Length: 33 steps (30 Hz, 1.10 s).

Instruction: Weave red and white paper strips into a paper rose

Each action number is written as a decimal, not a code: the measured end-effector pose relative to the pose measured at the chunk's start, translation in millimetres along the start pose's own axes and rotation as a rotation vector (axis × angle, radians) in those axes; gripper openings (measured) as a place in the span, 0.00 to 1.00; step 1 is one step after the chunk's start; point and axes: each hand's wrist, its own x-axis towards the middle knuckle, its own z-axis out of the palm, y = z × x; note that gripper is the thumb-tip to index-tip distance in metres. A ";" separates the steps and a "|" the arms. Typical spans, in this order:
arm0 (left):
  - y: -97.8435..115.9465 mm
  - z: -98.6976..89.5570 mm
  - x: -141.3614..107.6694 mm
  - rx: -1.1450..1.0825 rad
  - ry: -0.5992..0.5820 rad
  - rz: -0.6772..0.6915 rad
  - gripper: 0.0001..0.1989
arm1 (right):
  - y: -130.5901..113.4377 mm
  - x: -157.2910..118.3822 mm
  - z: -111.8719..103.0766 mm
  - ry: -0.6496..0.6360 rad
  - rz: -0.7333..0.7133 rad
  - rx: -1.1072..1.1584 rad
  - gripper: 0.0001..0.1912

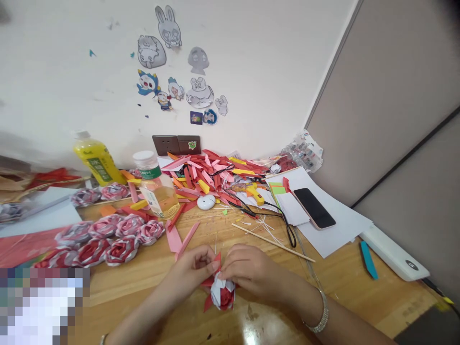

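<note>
A red and white folded paper rose [224, 294] is between my two hands near the front of the table, its red centre facing down toward me. My left hand [199, 266] is closed, thumb and forefinger pinching a pointed red paper piece [217, 259] at the flower's upper end. Fingers bent, my right hand [247, 268] grips the rose from above at its right side. Part of the flower is hidden behind these fingers. Red paper tips stick out at its left. Two pink paper strips [187, 242] lie just beyond my left hand.
Finished paper roses [122, 247] line the left side. A tea bottle [158, 191] and a yellow drink bottle [98, 160] stand behind them. Paper strips [212, 175] pile up by the wall. A yellow glue gun [253, 192], wooden stick [273, 242] and phone [314, 207] lie right.
</note>
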 end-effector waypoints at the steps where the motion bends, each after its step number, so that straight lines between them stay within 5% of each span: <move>1: -0.3 0.3 -0.1 0.000 -0.007 -0.006 0.24 | -1.0 0.4 -2.4 -0.014 0.003 0.006 0.11; 8: -3.7 -0.2 2.1 -0.036 0.010 -0.007 0.23 | 0.1 0.3 2.4 0.007 0.266 0.073 0.14; 16: -6.4 -1.2 3.5 -0.093 0.081 -0.055 0.25 | -4.0 -0.5 11.4 0.073 0.153 0.026 0.16; 24: -2.0 0.2 3.4 -0.103 0.081 -0.081 0.23 | 0.0 -0.4 16.1 0.104 0.415 0.158 0.15; 33: -2.9 3.7 3.8 -0.019 0.185 -0.108 0.22 | -4.2 0.4 19.6 0.125 0.402 0.153 0.15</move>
